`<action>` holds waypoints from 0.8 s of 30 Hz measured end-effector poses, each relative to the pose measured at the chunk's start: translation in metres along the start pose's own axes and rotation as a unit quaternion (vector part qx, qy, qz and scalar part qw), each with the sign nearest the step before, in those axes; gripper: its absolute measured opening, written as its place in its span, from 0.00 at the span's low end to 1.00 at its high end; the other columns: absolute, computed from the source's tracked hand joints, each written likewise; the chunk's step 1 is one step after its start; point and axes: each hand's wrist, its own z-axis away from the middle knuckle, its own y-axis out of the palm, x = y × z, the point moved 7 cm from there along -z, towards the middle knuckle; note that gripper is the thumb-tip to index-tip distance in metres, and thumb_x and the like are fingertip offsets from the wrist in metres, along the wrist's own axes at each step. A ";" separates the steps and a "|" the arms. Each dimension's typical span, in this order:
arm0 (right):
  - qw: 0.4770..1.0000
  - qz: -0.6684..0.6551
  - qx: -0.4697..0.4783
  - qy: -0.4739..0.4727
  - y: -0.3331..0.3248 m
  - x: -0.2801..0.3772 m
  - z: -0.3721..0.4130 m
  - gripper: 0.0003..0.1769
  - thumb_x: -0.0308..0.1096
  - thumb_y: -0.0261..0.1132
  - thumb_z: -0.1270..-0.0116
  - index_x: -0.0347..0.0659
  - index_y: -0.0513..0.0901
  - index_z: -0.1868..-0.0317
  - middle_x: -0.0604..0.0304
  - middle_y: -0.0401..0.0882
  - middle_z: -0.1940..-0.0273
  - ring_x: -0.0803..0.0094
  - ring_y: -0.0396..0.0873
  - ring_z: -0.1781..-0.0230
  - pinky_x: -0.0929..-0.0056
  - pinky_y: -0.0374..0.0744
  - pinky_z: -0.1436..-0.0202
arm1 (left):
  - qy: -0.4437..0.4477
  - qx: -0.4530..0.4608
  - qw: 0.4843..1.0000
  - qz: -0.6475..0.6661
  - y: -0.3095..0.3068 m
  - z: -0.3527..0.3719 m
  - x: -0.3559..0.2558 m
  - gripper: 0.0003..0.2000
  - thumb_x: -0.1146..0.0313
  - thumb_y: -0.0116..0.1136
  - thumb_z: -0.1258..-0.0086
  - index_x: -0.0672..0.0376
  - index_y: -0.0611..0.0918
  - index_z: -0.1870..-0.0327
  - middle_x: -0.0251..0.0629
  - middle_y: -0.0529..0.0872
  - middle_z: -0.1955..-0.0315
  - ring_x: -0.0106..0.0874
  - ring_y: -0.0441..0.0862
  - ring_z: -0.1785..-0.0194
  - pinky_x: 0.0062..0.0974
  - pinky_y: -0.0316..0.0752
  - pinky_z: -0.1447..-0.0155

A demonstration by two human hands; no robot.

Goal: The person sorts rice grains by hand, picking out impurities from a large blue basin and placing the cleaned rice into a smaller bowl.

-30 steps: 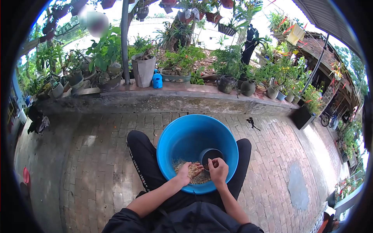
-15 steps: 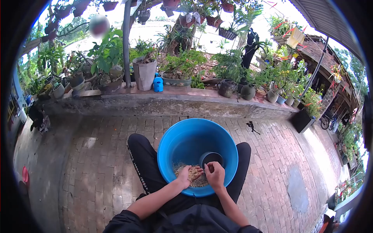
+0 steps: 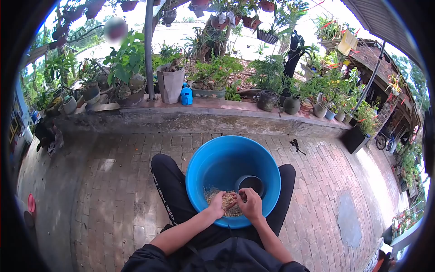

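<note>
A large blue basin [image 3: 195, 168] sits between my legs, with a layer of tan, grain-like bits [image 3: 211, 194] along its near side. Over these bits, my left hand [image 3: 218, 205] is palm up and cupped, holding a small heap of the same stuff. My right hand [image 3: 251, 204] is beside it, thumb and fingers pinched together at the left fingertips; whatever they hold is too small to make out. A dark grey round bowl [image 3: 252, 182] leans inside the basin, just beyond my right hand, which hides part of its near rim.
Brick paving [image 3: 118, 199] surrounds me. Ahead runs a low ledge [image 3: 199, 119] with potted plants, a tall pale pot [image 3: 170, 86] and a small blue container [image 3: 186, 96]. A dark twig-like object [image 3: 296, 146] lies on the bricks to the right.
My right fingertips have come closer to the left hand's fingers. The left hand stays cupped around its heap. The whole view has shifted slightly.
</note>
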 end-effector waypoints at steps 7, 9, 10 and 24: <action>0.998 -0.004 0.045 -0.035 0.005 0.006 0.001 0.10 0.32 0.72 0.43 0.40 0.83 0.61 0.59 0.76 0.71 0.63 0.77 0.72 0.65 0.73 0.64 | 0.001 0.019 1.000 -0.008 0.001 0.000 0.001 0.21 0.58 0.35 0.22 0.65 0.78 0.46 0.46 0.86 0.52 0.39 0.85 0.50 0.36 0.80 0.44; 0.998 -0.003 0.051 -0.040 0.006 0.008 0.001 0.10 0.32 0.72 0.43 0.41 0.83 0.61 0.59 0.76 0.71 0.63 0.78 0.71 0.65 0.73 0.64 | -0.004 0.028 1.000 -0.006 0.002 -0.001 0.001 0.22 0.58 0.34 0.22 0.65 0.77 0.46 0.47 0.86 0.52 0.39 0.85 0.50 0.36 0.80 0.44; 0.997 -0.002 0.057 -0.045 0.006 0.009 0.001 0.11 0.32 0.72 0.43 0.41 0.83 0.61 0.59 0.76 0.71 0.63 0.78 0.70 0.65 0.73 0.63 | -0.008 0.038 0.999 -0.004 0.003 -0.002 0.001 0.22 0.58 0.33 0.22 0.66 0.77 0.46 0.47 0.86 0.52 0.39 0.85 0.49 0.36 0.80 0.43; 0.994 -0.003 0.083 -0.067 0.009 0.015 0.001 0.11 0.35 0.73 0.43 0.43 0.85 0.60 0.60 0.76 0.70 0.62 0.78 0.67 0.65 0.72 0.61 | 0.019 -0.023 1.000 0.004 0.007 0.012 -0.003 0.19 0.60 0.37 0.24 0.67 0.77 0.49 0.50 0.86 0.55 0.42 0.85 0.53 0.37 0.80 0.43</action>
